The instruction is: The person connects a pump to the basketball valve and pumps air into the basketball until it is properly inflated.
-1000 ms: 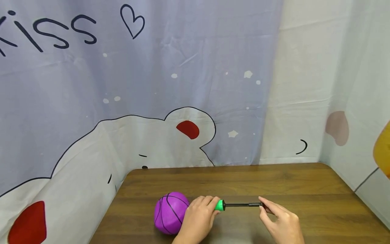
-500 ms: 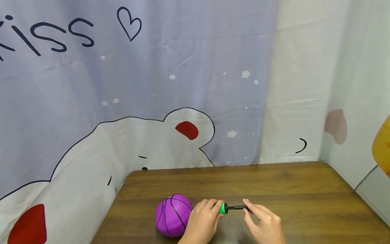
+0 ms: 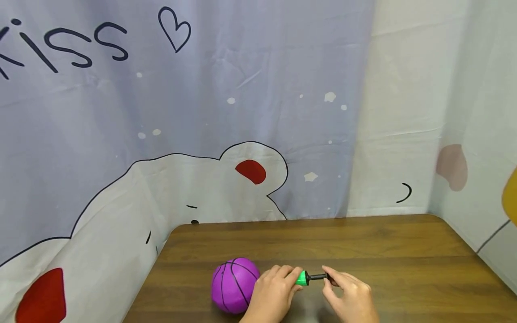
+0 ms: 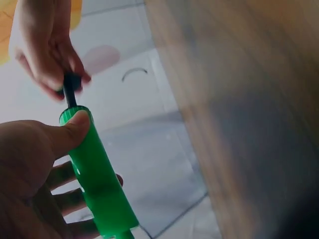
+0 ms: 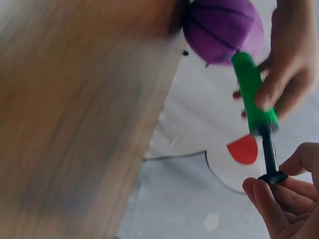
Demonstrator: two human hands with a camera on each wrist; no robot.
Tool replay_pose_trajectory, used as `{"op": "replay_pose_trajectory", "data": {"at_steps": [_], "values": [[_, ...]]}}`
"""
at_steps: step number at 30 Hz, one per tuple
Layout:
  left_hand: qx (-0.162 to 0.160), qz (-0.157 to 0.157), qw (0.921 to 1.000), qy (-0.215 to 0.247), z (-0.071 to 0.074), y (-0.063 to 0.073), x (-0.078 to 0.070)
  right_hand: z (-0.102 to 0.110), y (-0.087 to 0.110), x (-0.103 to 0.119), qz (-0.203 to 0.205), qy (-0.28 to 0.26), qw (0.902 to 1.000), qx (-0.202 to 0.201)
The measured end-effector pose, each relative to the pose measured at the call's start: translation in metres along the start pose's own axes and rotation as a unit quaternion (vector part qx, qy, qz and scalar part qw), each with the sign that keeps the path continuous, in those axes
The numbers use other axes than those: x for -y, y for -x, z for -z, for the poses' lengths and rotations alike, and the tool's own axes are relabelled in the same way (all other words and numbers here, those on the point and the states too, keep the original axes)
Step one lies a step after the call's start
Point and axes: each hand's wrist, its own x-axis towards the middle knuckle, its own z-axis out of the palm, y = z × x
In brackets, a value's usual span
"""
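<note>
While L hand (image 3: 269,291) grips pump (image 4: 97,169) | R hand (image 3: 351,295) pinches blk hndl (image 5: 272,178) | ball (image 3: 234,286) by L

The table (image 4: 259,109) blurs in both dimmer wrist views.

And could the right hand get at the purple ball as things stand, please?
Probably not directly: the right hand pinches the black handle, and the left hand, holding the green pump, lies between it and the purple ball.
</note>
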Motion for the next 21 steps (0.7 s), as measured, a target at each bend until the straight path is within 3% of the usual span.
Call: {"op": "replay_pose_trajectory", "data": {"at_steps": [4,10,13,21], "values": [[0.001,0.007,0.9999,-0.015,0.005,0.000,0.005,0.013,-0.001,-0.012,-0.011,0.036,0.9992,-0.008],[-0.030,0.007,0.9994,-0.017,0.007,0.001,0.011,0.030,-0.004,-0.022,-0.035,0.063,0.9973,-0.015],[-0.038,0.004,0.9990,-0.022,0.006,0.001,0.011,0.033,-0.005,-0.021,-0.044,0.061,0.9970,-0.017],[-0.066,-0.018,0.9954,-0.067,0.001,0.000,0.003,0.027,-0.004,-0.001,-0.124,0.019,0.9920,0.010]]}}
